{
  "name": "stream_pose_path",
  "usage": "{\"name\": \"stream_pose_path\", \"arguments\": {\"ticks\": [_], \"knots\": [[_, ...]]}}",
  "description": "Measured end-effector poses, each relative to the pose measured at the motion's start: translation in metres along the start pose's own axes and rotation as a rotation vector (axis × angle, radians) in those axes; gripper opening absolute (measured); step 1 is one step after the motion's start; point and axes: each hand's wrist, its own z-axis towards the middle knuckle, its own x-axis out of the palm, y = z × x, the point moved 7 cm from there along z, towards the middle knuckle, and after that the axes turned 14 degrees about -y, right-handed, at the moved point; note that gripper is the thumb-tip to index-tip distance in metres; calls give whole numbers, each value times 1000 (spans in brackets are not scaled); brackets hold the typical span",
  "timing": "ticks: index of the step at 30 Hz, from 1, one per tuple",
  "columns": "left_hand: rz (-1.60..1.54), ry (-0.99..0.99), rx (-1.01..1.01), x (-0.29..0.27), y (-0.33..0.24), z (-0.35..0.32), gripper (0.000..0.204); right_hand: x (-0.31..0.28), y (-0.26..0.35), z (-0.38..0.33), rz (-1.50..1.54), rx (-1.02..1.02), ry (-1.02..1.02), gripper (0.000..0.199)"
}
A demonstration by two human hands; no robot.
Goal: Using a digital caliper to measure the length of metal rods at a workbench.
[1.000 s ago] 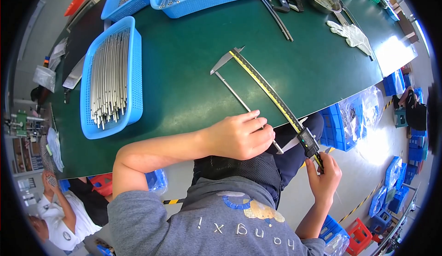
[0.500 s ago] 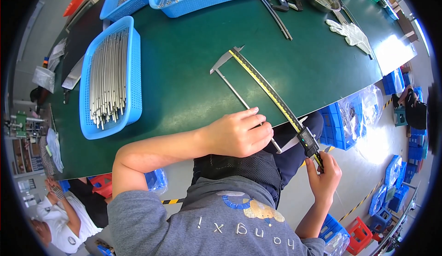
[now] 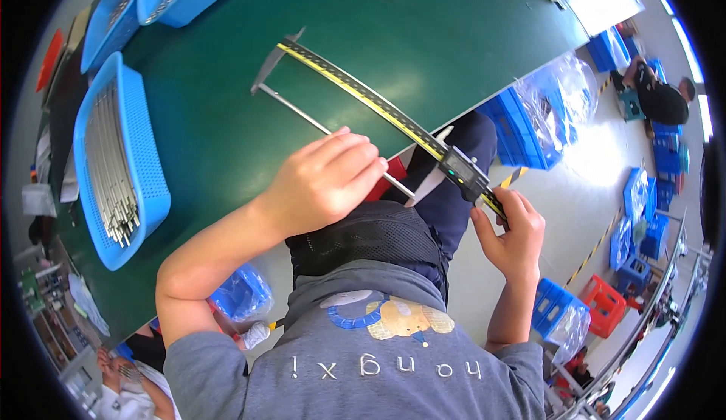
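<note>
Hands (image 3: 324,182) (image 3: 513,231) hold rod (image 3: 302,115), apparently in caliper (image 3: 393,117).

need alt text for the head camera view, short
A seated person measures a thin metal rod with a long digital caliper on a green table: the left hand holds the rod, the right hand the caliper's end. A blue basket of rods sits at left.
</note>
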Motion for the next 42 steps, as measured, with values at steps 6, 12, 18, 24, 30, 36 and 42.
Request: {"name": "stream_pose_path", "arguments": {"ticks": [6,12,18,24,30,36,42], "knots": [[21,57,-3,4,-1,0,20,-2,0,-3,11,-36,3,27],[20,95,-27,5,-2,2,22,-4,0,-4,-9,-58,-4,26],[-2,70,-21,2,0,3,22,1,-1,-5,-74,-75,22,28],[-27,62,-9,1,2,5,31,3,-4,-6,-76,-55,30,30],[0,31,-42,-2,7,2,38,3,-3,-7,-70,-60,11,35],[-51,47,-87,-1,9,4,39,0,1,-5,-101,-63,65,41],[-59,51,-98,0,10,3,40,0,2,-5,-113,-60,73,41]]}}
